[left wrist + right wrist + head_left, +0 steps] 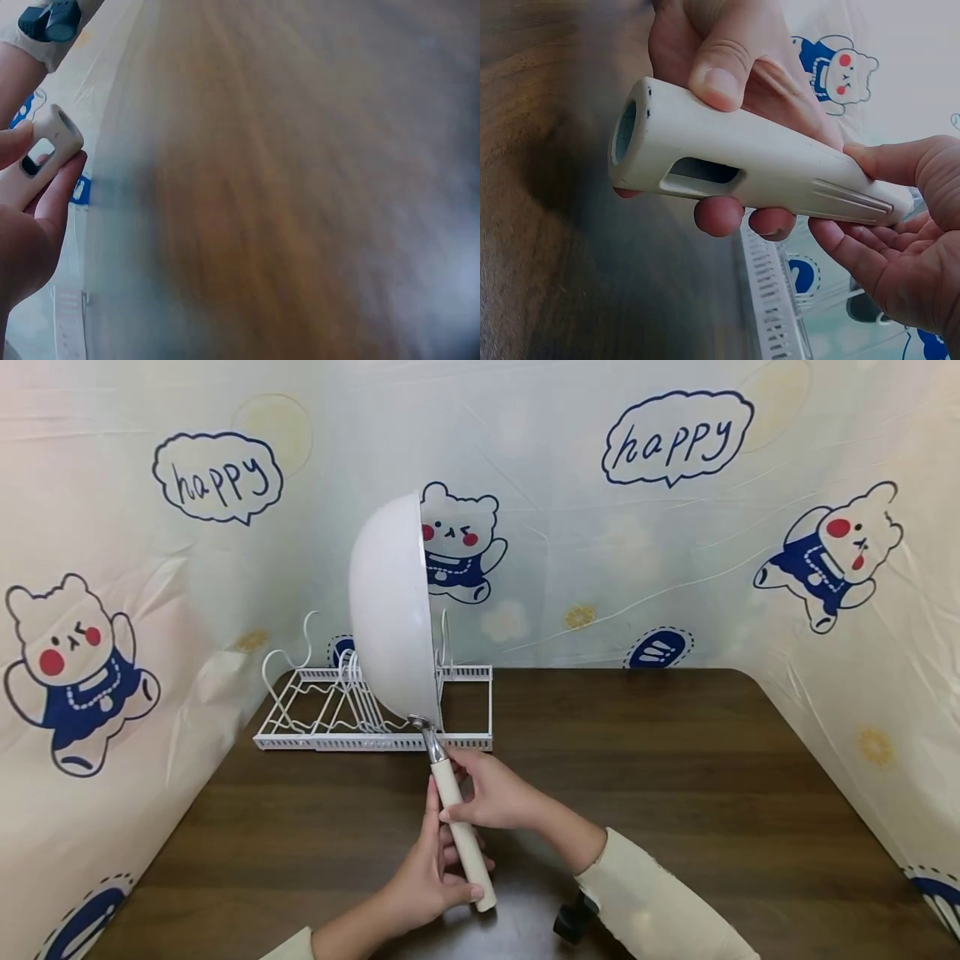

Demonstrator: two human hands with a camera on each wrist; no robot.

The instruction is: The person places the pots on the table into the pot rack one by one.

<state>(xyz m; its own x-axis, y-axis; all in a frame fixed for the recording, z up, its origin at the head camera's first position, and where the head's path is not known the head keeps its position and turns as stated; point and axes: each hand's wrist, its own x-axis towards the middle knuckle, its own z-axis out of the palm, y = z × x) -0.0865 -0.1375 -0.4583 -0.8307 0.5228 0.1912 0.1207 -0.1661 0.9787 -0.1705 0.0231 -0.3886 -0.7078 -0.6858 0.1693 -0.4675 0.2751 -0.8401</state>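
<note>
A deep white pan (390, 610) is held up on its edge in the head view, its rounded outside facing left. Its cream handle (471, 852) slants down toward me from a metal neck (431, 742). My left hand (422, 878) grips the handle near its free end, thumb on one side and fingers on the other. Higher up, close to the neck, my right hand (498, 793) pinches it between thumb and fingers. The right wrist view shows the handle's slot (703, 171) and hollow end, with the left hand (727, 52) and right hand (922, 247) both on it.
Behind the pan, a white wire dish rack (375, 742) with upright dividers stands at the back left of the dark wooden table (637, 760). The pan partly hides it. A printed cloth (555, 510) hangs around the table's back and sides.
</note>
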